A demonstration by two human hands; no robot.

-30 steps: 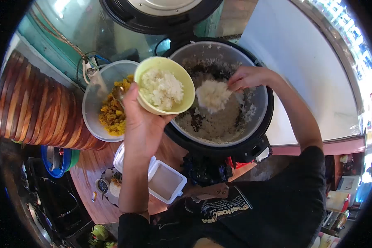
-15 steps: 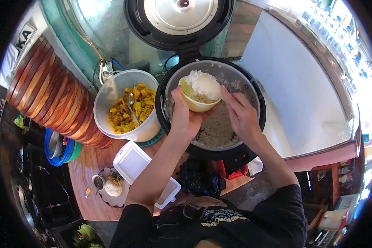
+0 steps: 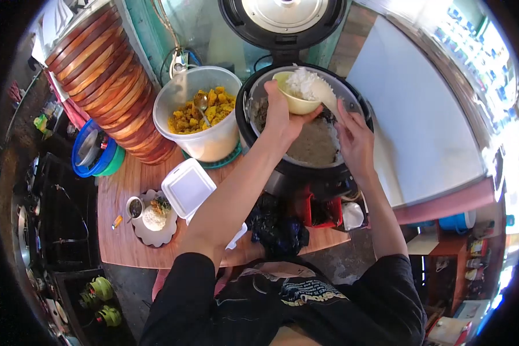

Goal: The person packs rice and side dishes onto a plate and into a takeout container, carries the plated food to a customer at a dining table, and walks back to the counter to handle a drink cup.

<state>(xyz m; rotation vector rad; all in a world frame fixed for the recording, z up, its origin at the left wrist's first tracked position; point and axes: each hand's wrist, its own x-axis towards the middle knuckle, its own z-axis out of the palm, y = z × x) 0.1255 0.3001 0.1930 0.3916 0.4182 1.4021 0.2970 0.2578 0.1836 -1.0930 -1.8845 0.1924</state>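
Note:
Over the open rice cooker (image 3: 282, 167), my left hand (image 3: 282, 118) holds a pale yellow bowl (image 3: 299, 105) from below and the side, tilted a little. White rice (image 3: 303, 82) is heaped in it above the rim. My right hand (image 3: 354, 135) grips a pale rice paddle (image 3: 324, 92), whose blade lies against the rice at the bowl's right side. More rice lines the inside of the cooker pot beneath.
Left of the cooker stands a clear tub (image 3: 199, 141) of yellow food with a spoon. Nearer are an open white foam box (image 3: 188, 187) and a plate (image 3: 155, 237) with rice. Stacked wooden plates (image 3: 112, 81) rise at the left, beside a blue basket (image 3: 92, 151).
The paddle has gone from the pot to the rice in the bowl. The bowl moved right, over the cooker, and the view has shifted.

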